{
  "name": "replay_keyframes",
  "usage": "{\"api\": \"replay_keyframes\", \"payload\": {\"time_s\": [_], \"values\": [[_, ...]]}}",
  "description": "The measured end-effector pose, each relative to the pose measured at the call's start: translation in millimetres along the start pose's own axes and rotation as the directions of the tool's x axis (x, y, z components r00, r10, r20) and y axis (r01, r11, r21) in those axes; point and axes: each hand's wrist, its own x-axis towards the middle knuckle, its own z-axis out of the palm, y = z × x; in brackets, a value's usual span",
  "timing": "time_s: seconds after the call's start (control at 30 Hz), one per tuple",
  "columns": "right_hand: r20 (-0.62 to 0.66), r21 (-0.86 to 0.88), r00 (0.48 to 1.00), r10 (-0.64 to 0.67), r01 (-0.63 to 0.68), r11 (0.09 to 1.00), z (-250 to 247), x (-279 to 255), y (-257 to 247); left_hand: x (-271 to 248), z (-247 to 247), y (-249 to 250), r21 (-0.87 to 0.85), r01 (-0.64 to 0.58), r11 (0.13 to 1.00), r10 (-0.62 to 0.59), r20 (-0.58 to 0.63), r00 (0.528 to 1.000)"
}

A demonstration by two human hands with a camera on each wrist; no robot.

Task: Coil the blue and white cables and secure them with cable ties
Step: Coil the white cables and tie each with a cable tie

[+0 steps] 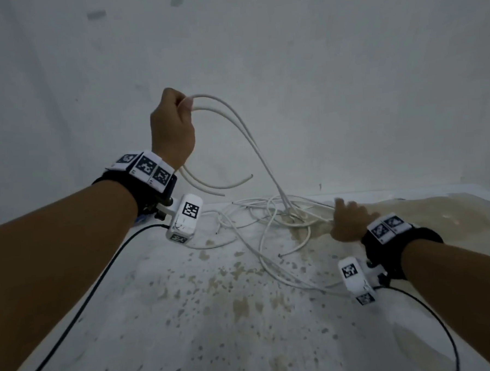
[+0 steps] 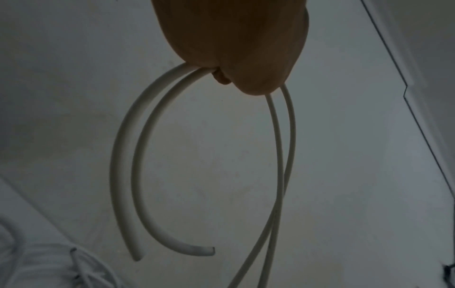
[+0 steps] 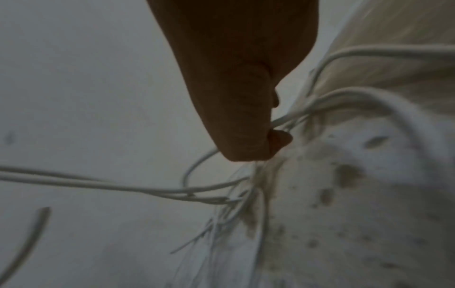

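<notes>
My left hand [image 1: 175, 118] is raised in front of the wall and grips two strands of white cable [image 1: 243, 128]. Their cut ends [image 2: 197, 251] curl down below the fist, and the long strands run down to a loose tangle of white cables [image 1: 271, 215] on the stained surface. My right hand [image 1: 346, 222] sits low at the right of the tangle, its fingers curled round several white strands [image 3: 290, 118]. In the left wrist view the fist [image 2: 236, 48] closes on both strands. No blue cable or cable tie shows.
The white surface [image 1: 216, 314] is speckled with brown stains, with a large brown patch [image 1: 438, 212] at the right. A white wall [image 1: 288, 55] rises right behind the tangle. Black camera leads [image 1: 106, 266] run back along both forearms.
</notes>
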Motion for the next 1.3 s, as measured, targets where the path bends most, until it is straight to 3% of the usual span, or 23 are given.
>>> {"api": "replay_keyframes", "payload": {"time_s": [0.03,0.1,0.13,0.2,0.33,0.47,0.57,0.67,0.73,0.8,0.87,0.9,0.93,0.97,1.03,1.1,1.2,1.3], "values": [[0.051,0.116,0.991,-0.124,0.118,0.986,-16.7,-2.4,-13.7,-0.3,3.5,2.6,-0.031,0.004,1.000,-0.003,0.003,1.000],[0.075,0.372,0.906,-0.416,0.362,0.855,-53.6,-10.6,-47.9,-2.8,12.1,11.9,-0.064,-0.010,0.998,0.011,0.028,1.000],[0.002,0.441,0.872,-0.490,0.439,0.783,-67.3,-12.4,-63.8,-4.4,16.0,17.5,-0.074,-0.020,0.997,0.023,0.042,0.999],[-0.175,0.420,0.860,-0.480,0.506,0.753,-82.5,-9.5,-89.4,-7.3,20.8,26.3,-0.087,-0.032,0.996,0.037,0.055,0.998],[-0.260,0.292,0.906,-0.334,0.404,0.867,-83.9,8.3,-90.6,-7.5,12.2,17.3,0.061,-0.023,0.998,0.017,0.092,0.996],[-0.200,0.175,0.934,-0.295,0.330,0.927,-84.4,16.5,-63.9,-11.1,-3.7,-9.3,0.325,-0.032,0.945,-0.019,0.152,0.988],[-0.204,0.205,0.955,-0.216,0.258,0.944,-86.3,23.4,-46.7,-14.3,-11.6,-19.9,0.448,0.053,0.892,-0.118,0.120,0.986],[-0.214,0.163,0.966,-0.144,0.181,0.970,-88.8,23.4,-29.7,-7.4,-18.5,-12.2,0.355,0.239,0.904,-0.244,-0.031,0.969],[-0.090,0.016,0.980,-0.177,0.179,0.984,-82.1,17.4,-21.1,7.1,-24.4,-2.2,0.191,0.380,0.905,-0.340,-0.211,0.916],[0.125,-0.098,0.974,-0.189,0.202,0.974,-70.3,5.8,-15.0,23.0,-30.5,5.4,0.051,0.403,0.914,-0.372,-0.294,0.880],[0.367,0.052,0.905,-0.218,0.214,0.976,-64.8,-8.4,-15.3,33.7,-31.3,7.1,0.009,0.290,0.957,-0.277,-0.269,0.922],[0.459,0.260,0.847,-0.269,0.161,0.952,-67.7,-17.4,-20.4,35.9,-29.7,7.1,0.001,0.216,0.976,-0.210,-0.233,0.949],[0.465,0.464,0.813,-0.351,0.114,0.878,-69.9,-20.6,-26.3,35.6,-27.7,8.1,-0.017,0.152,0.988,-0.153,-0.192,0.969],[0.373,0.610,0.833,-0.409,0.112,0.784,-73.5,-21.4,-35.1,34.1,-24.9,10.1,-0.046,0.107,0.993,-0.112,-0.153,0.982],[0.086,0.660,0.922,-0.379,0.232,0.715,-80.1,-15.8,-60.1,28.1,-18.2,17.9,-0.118,0.073,0.990,-0.083,-0.078,0.993],[-0.058,0.591,0.923,-0.380,0.339,0.732,-80.0,-11.5,-87.7,20.8,-13.0,25.0,-0.186,0.073,0.980,-0.077,-0.017,0.997],[0.051,0.594,0.945,-0.322,0.230,0.771,-65.5,-3.9,-112.7,13.1,-14.9,29.7,-0.209,0.076,0.975,-0.078,0.003,0.997],[0.066,0.650,0.991,-0.117,0.046,0.759,-45.8,6.4,-96.8,11.6,-28.4,22.4,-0.145,0.101,0.984,-0.108,-0.042,0.993]]}}
